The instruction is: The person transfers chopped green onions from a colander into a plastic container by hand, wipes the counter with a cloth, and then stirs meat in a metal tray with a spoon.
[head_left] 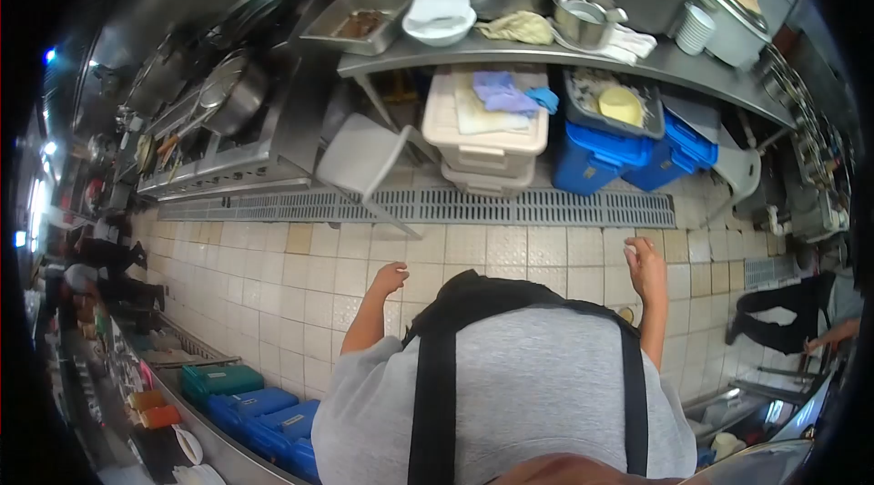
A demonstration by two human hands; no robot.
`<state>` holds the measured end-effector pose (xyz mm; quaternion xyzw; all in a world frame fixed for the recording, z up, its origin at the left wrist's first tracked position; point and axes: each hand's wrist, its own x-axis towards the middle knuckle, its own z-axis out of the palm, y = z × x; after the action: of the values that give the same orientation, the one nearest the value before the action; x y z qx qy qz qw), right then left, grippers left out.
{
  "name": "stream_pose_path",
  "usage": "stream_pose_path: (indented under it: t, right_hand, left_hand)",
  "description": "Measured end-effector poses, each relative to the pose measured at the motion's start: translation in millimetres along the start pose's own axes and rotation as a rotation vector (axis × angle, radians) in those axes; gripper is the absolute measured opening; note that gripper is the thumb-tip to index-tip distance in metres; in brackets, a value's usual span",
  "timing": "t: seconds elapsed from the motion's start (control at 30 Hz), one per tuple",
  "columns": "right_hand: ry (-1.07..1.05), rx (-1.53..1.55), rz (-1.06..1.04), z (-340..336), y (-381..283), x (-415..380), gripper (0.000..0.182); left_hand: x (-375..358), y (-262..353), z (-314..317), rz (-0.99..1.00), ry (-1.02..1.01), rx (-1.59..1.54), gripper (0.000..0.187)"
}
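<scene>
Fingers of both hands, left hand (391, 278) and right hand (646, 266), loosely curled, empty, above two blue bins (596, 157).

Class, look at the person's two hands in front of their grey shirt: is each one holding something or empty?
Both appear empty. The left hand is loosely curled and the right hand is raised, with only floor tiles behind them.

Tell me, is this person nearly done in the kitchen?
Hard to say. Already set down: a white bowl and a metal tray sit on the steel counter. In hand: nothing I can make out; the left hand and right hand hang over the tiled floor. Left lying out: a crumpled cloth.
</scene>
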<state>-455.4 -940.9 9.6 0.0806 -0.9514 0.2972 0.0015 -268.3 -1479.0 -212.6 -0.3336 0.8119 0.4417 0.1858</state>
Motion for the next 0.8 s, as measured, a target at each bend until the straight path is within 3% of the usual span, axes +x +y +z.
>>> stream_pose_path:
  t: [0.2,0.23,0.33,0.43,0.63,0.7,0.8]
  right_hand:
    - [-0.093,0.019,-0.374,71.3,-69.7,108.3,0.009]
    - [-0.092,0.022,-0.383,77.2,-74.0,122.6,0.009]
    - [-0.153,-0.001,-0.400,85.0,-84.7,179.9,0.007]
    - [-0.064,0.038,-0.388,88.2,-94.2,235.8,0.005]
    - [0.079,0.049,-0.440,94.2,-129.7,332.4,0.008]
    - [0.026,0.067,-0.414,93.4,-149.1,357.7,0.007]
    - [0.112,0.146,-0.500,97.2,-181.7,394.8,0.006]
  left_hand:
    - [53.1,75.7,-129.1,0.279,0.325,0.102,0.036]
    - [64.2,96.4,-148.6,0.384,0.412,0.048,0.035]
    - [65.2,202.0,-204.5,0.408,0.576,0.086,0.031]
    - [84.3,272.1,-243.7,0.587,0.700,0.073,0.028]
    - [140.7,384.8,-317.0,0.796,0.807,-0.122,0.026]
    - [176.1,408.3,-347.6,0.724,0.778,-0.182,0.025]
    - [238.2,446.6,-400.4,0.695,0.595,-0.502,0.022]
